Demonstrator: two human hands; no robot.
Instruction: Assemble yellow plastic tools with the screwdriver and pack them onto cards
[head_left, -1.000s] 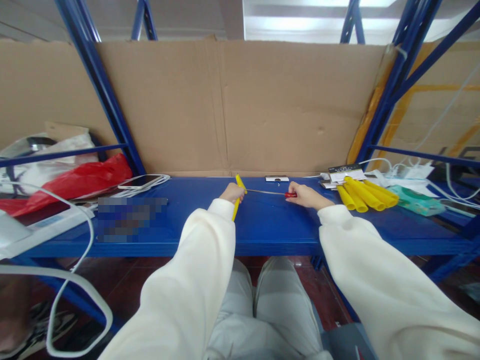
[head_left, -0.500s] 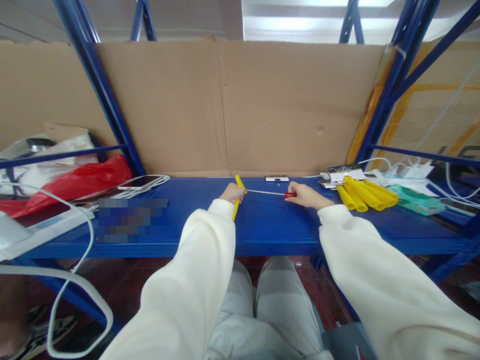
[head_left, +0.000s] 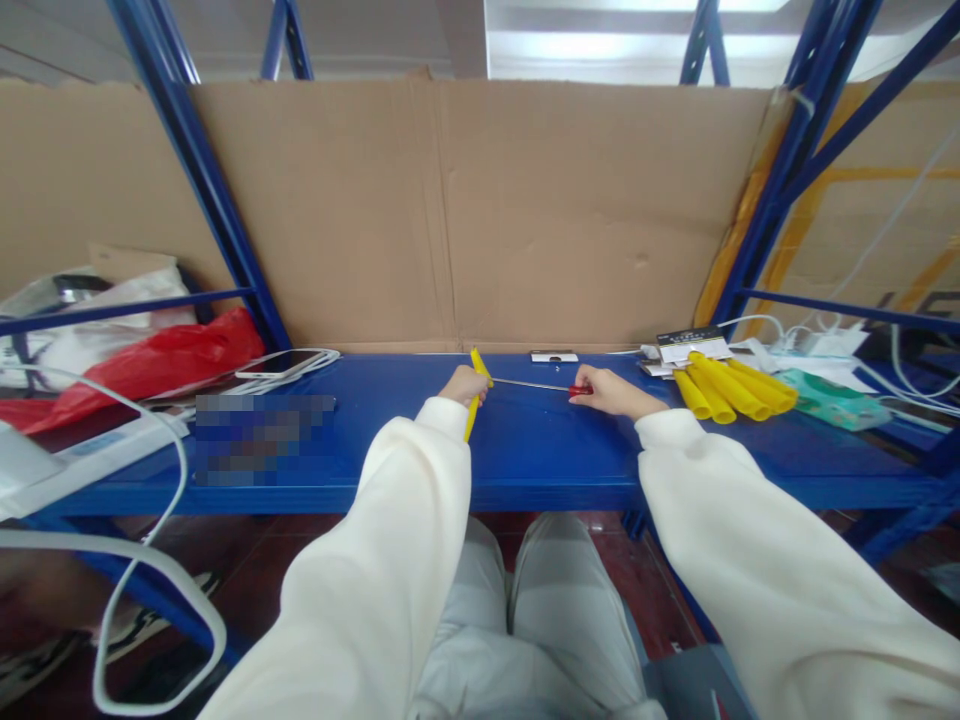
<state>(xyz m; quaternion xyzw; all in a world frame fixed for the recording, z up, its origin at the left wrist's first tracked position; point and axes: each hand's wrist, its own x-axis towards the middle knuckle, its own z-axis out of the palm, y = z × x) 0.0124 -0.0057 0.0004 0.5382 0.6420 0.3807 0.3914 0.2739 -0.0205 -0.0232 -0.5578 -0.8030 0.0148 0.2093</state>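
Observation:
My left hand [head_left: 465, 384] is closed around a slim yellow piece [head_left: 472, 420], which sticks out above and below the fist; its exact kind I cannot make out. In my right hand [head_left: 596, 388] is a screwdriver [head_left: 531, 384], gripped by its red handle. The thin metal shaft runs left, roughly level, and its tip meets the yellow piece beside my left fingers. Both hands are over the blue shelf top [head_left: 555, 440]. Beyond them, near the cardboard, lies a small black-and-white card [head_left: 553, 357] with tiny bits in front of it.
Several yellow tubes [head_left: 720, 390] with a black-and-white card lie to the right, beside a green packet [head_left: 832, 398] and white cables. To the left are a phone [head_left: 277, 364], a red bag [head_left: 217, 350] and a blurred-out patch. Cardboard [head_left: 525, 220] walls the back. Another person's shoe shows lower left.
Both hands stay in place, with the screwdriver tip still at the yellow piece. The screwdriver's shaft and handle look very slightly shifted. At lower left, the other person's foot has moved.

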